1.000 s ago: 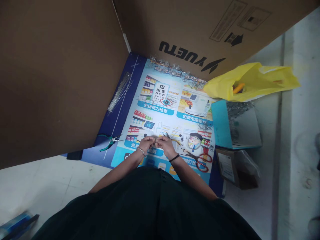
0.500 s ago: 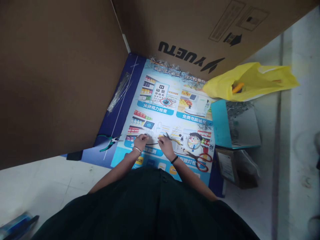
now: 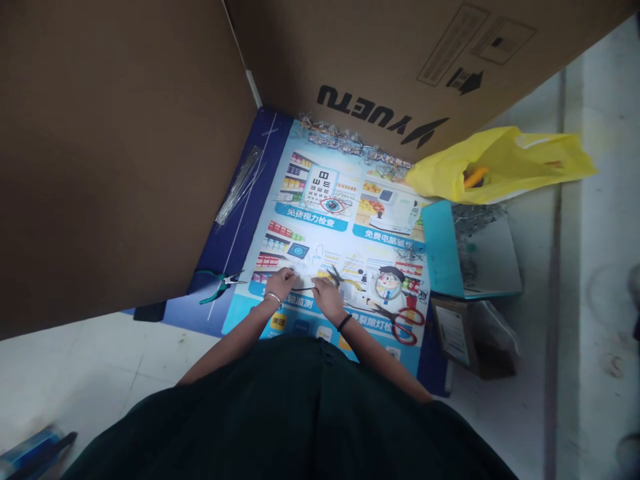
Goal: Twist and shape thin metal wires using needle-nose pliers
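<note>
Over a printed poster board (image 3: 335, 247), my left hand (image 3: 281, 284) is closed in a pinch, its fingertips pressed together. Just to its right, my right hand (image 3: 326, 295) also pinches, with a small gap between the two. Whatever the fingertips hold is too fine to make out. Right beside my right hand lies a small tool with yellow handles (image 3: 353, 283), its jaws pointing up and left. Scissors with red handles (image 3: 409, 325) rest farther right on the board. Green-handled pliers (image 3: 216, 291) lie to the left of my left hand.
A bundle of thin wires (image 3: 240, 187) lies on the blue left margin. Tangled wire pieces (image 3: 350, 140) line the far edge. Tall cardboard (image 3: 125, 147) walls the left and back. At right are a yellow bag (image 3: 530, 157), a cyan box (image 3: 443, 250) with wire tangles and a small carton (image 3: 453, 333).
My right hand has shifted slightly left and down, closer to my left hand. My left hand stays almost in place, and the tools lie where they were.
</note>
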`<state>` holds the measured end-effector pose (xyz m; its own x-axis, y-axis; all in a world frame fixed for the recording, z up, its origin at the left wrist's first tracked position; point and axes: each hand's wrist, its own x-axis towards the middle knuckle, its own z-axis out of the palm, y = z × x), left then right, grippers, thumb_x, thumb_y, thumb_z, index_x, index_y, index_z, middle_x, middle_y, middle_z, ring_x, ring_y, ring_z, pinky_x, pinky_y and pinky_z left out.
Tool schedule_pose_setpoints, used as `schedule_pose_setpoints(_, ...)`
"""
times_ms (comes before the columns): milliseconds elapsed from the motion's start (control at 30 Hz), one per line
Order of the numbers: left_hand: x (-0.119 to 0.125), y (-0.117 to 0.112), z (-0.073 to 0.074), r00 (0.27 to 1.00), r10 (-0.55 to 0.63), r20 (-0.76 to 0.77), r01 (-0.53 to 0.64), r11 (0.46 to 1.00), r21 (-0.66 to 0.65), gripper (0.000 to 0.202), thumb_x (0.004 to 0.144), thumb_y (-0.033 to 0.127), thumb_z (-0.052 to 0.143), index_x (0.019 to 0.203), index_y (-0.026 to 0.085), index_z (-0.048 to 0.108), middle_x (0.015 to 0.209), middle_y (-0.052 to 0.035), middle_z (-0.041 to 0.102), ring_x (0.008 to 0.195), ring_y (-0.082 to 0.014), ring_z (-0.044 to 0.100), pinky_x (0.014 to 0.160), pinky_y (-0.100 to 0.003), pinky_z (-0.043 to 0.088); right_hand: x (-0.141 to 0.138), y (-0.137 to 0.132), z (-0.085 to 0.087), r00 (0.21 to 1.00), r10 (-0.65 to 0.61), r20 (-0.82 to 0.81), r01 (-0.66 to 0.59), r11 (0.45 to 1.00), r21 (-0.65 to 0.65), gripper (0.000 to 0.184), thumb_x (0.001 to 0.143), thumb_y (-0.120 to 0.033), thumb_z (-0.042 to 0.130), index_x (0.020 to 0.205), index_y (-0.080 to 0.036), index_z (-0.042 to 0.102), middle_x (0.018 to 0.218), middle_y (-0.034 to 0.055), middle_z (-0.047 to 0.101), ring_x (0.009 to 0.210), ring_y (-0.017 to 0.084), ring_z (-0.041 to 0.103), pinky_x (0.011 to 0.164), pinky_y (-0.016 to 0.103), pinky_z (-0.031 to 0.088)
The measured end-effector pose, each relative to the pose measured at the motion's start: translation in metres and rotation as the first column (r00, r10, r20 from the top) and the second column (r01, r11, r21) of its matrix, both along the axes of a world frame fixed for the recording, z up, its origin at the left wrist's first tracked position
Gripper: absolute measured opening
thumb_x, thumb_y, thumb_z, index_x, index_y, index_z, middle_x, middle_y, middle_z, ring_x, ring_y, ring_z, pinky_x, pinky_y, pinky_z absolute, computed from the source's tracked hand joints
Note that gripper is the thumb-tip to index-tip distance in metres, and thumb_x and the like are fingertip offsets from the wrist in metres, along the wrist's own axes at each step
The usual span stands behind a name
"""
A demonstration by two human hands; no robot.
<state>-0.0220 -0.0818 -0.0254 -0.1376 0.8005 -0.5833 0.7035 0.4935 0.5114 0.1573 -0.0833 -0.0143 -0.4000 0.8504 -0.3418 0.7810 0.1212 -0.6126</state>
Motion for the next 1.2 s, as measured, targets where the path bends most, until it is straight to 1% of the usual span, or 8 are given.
schedule_pose_setpoints(267, 0.002, -0.002, 0.007, 0.995, -0.095, -0.013, 0.095, 0.995, 0.030, 0.024, 0.089, 0.031, 0.051, 0.105, 0.014, 0.057, 0.105, -0.0072, 0.060, 0.091, -0.0174, 0.059, 0.080, -0.038, 0.050, 0.000, 0.001, 0.002, 0.999, 0.036, 0.038, -0.036, 0.999, 0.008, 0.029, 0.089, -0.031, 0.051, 0.115, -0.017, 0.054, 0.118, 0.0079, 0.055, 0.105, 0.021, 0.054, 0.089, 0.044, 0.045)
schedule_pose_setpoints(400, 0.001, -0.003, 0.011, 0.990, -0.140, -0.005, 0.140, 0.989, 0.039, 0.025, 0.089, 0.031, 0.050, 0.107, 0.015, 0.057, 0.109, -0.0079, 0.059, 0.093, -0.0178, 0.058, 0.081, -0.038, 0.050, 0.000, 0.004, 0.005, 0.997, 0.055, 0.055, -0.055, 0.998, 0.006, 0.030, 0.090, -0.032, 0.051, 0.115, -0.017, 0.054, 0.118, 0.0076, 0.055, 0.105, 0.021, 0.054, 0.089, 0.044, 0.044)
schedule_pose_setpoints(467, 0.001, -0.002, 0.012, 0.988, -0.155, -0.002, 0.155, 0.987, 0.040, 0.025, 0.089, 0.031, 0.050, 0.108, 0.015, 0.056, 0.110, -0.0081, 0.058, 0.094, -0.0180, 0.058, 0.082, -0.039, 0.050, -0.001, 0.007, 0.007, 0.995, 0.065, 0.072, -0.065, 0.998, 0.004, 0.030, 0.091, -0.030, 0.048, 0.117, -0.017, 0.053, 0.116, 0.0080, 0.056, 0.105, 0.020, 0.054, 0.090, 0.042, 0.043)
schedule_pose_setpoints(633, -0.001, -0.001, 0.009, 0.985, -0.173, -0.009, 0.173, 0.985, 0.027, 0.026, 0.089, 0.031, 0.051, 0.110, 0.015, 0.056, 0.111, -0.0083, 0.058, 0.095, -0.0185, 0.058, 0.082, -0.039, 0.050, -0.010, 0.020, 0.015, 0.987, 0.093, 0.135, -0.094, 0.996, 0.006, 0.039, 0.090, -0.020, 0.040, 0.128, -0.018, 0.047, 0.114, 0.0113, 0.059, 0.107, 0.021, 0.052, 0.088, 0.031, 0.041)
schedule_pose_setpoints(800, -0.002, 0.000, 0.007, 0.984, -0.179, -0.021, 0.180, 0.984, 0.006, 0.026, 0.089, 0.031, 0.051, 0.109, 0.015, 0.056, 0.110, -0.0081, 0.058, 0.094, -0.0183, 0.058, 0.081, -0.039, 0.050, -0.020, 0.033, 0.017, 0.972, 0.119, 0.203, -0.119, 0.993, -0.011, 0.044, 0.088, -0.018, 0.037, 0.132, -0.020, 0.043, 0.101, 0.0111, 0.063, 0.096, 0.022, 0.057, 0.078, 0.030, 0.042)
schedule_pose_setpoints(933, -0.001, 0.000, 0.009, 0.982, -0.184, -0.034, 0.184, 0.983, -0.001, 0.026, 0.089, 0.031, 0.051, 0.108, 0.015, 0.056, 0.108, -0.0079, 0.059, 0.093, -0.0181, 0.059, 0.081, -0.038, 0.050, -0.021, 0.036, 0.017, 0.964, 0.139, 0.225, -0.139, 0.990, -0.014, 0.047, 0.087, -0.017, 0.038, 0.133, -0.023, 0.040, 0.101, 0.0101, 0.063, 0.092, 0.021, 0.058, 0.074, 0.029, 0.043)
schedule_pose_setpoints(1033, 0.000, 0.000, 0.011, 0.981, -0.187, -0.045, 0.187, 0.982, -0.007, 0.025, 0.089, 0.031, 0.051, 0.107, 0.014, 0.057, 0.107, -0.0076, 0.059, 0.092, -0.0177, 0.059, 0.081, -0.038, 0.050, -0.018, 0.035, 0.018, 0.961, 0.145, 0.235, -0.148, 0.989, -0.006, 0.046, 0.087, -0.018, 0.038, 0.132, -0.022, 0.042, 0.101, 0.0103, 0.063, 0.092, 0.021, 0.058, 0.075, 0.029, 0.042)
schedule_pose_setpoints(1200, 0.001, 0.001, 0.013, 0.977, -0.199, -0.071, 0.199, 0.980, -0.010, 0.025, 0.089, 0.031, 0.051, 0.105, 0.014, 0.057, 0.104, -0.0071, 0.060, 0.091, -0.0173, 0.059, 0.080, -0.038, 0.050, -0.008, 0.034, 0.021, 0.960, 0.112, 0.258, -0.128, 0.991, 0.047, 0.043, 0.088, -0.017, 0.035, 0.131, -0.017, 0.044, 0.099, 0.0122, 0.062, 0.092, 0.022, 0.056, 0.080, 0.032, 0.040)
